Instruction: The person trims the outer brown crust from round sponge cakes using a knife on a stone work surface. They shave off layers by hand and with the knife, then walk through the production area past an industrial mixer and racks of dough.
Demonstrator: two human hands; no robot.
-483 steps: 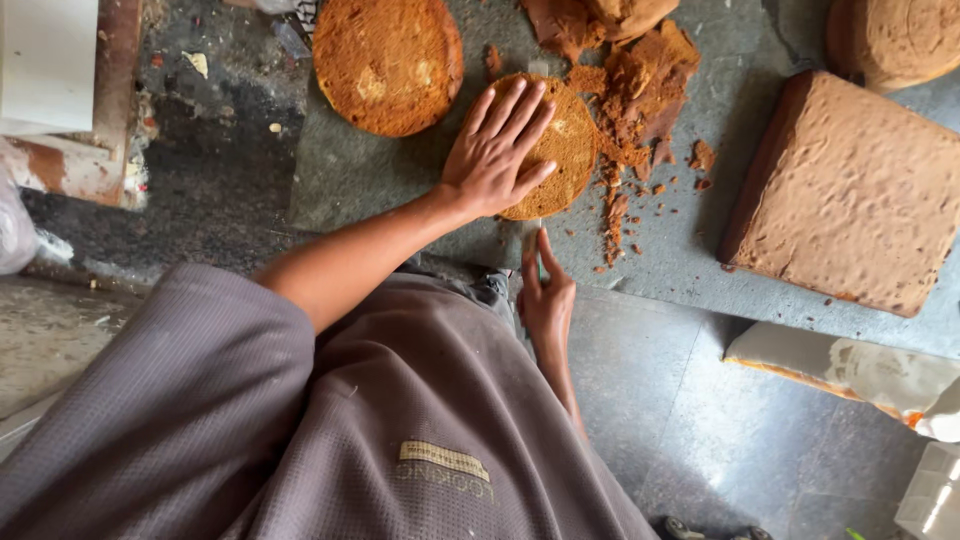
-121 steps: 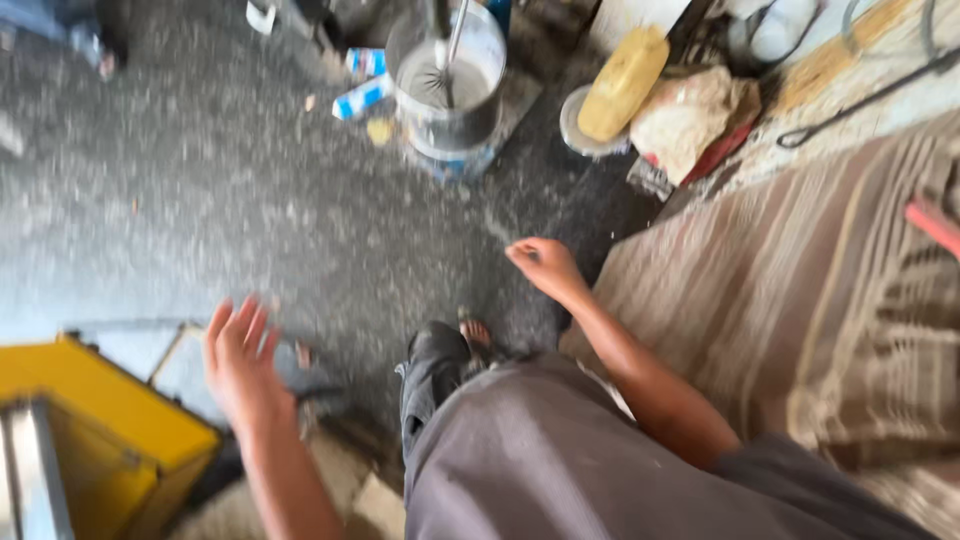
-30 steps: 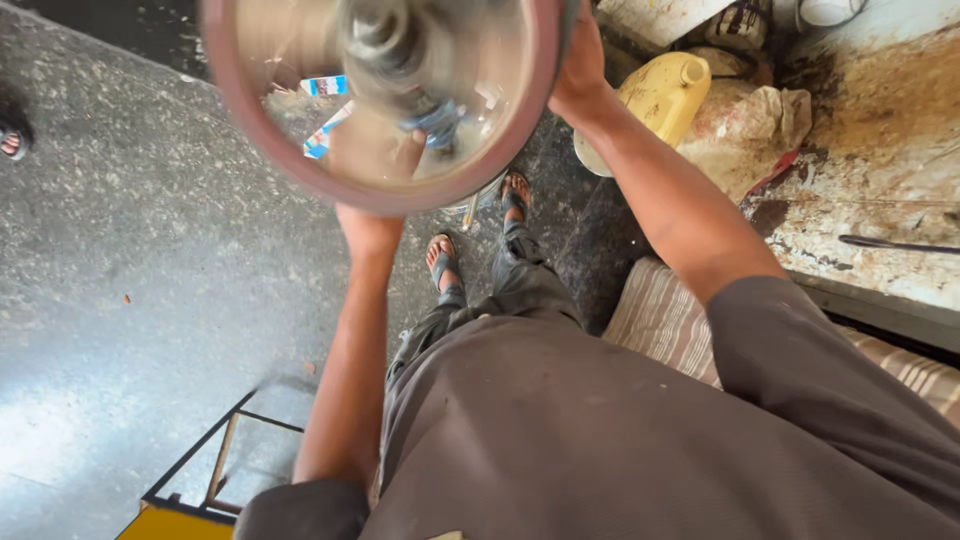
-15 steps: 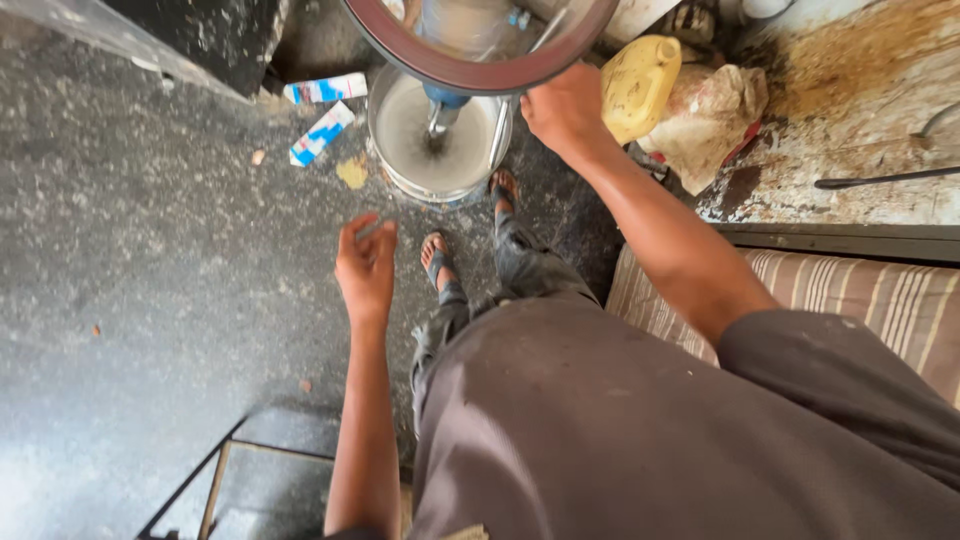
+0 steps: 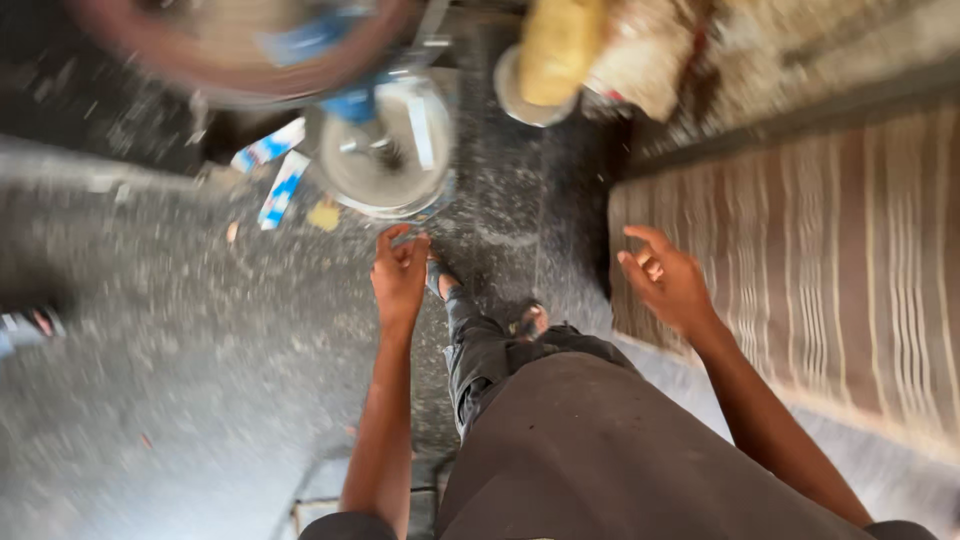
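Motion blur smears most of the view. At 11 o'clock a round disc (image 5: 240, 50) with a reddish rim runs off the top edge, and what it is made of cannot be told. At 12 o'clock a yellow jug (image 5: 560, 45) and a pale crumpled bag (image 5: 650, 60) are also cut by the top edge and soft in outline. The person's own grey garment (image 5: 620, 450) fills 6 o'clock and hides most of the legs; only a trouser leg and a sandalled foot (image 5: 528, 320) show past it.

The left hand (image 5: 400, 270) sits near the centre, its grip loose, fingers together and lightly curled, holding nothing. It hangs above the speckled floor (image 5: 150, 380), just below a round metal bucket (image 5: 385, 150) that stands at 11 o'clock with a stirring rod in it. The fingertips point toward the bucket's rim without touching it. Blue and white cartons (image 5: 275, 170) lie beside the bucket at 10 o'clock.

The right hand (image 5: 665, 280) is at 3 o'clock, its grip half open, fingers spread and bent, empty, over the edge of a brown striped mat (image 5: 830, 260).
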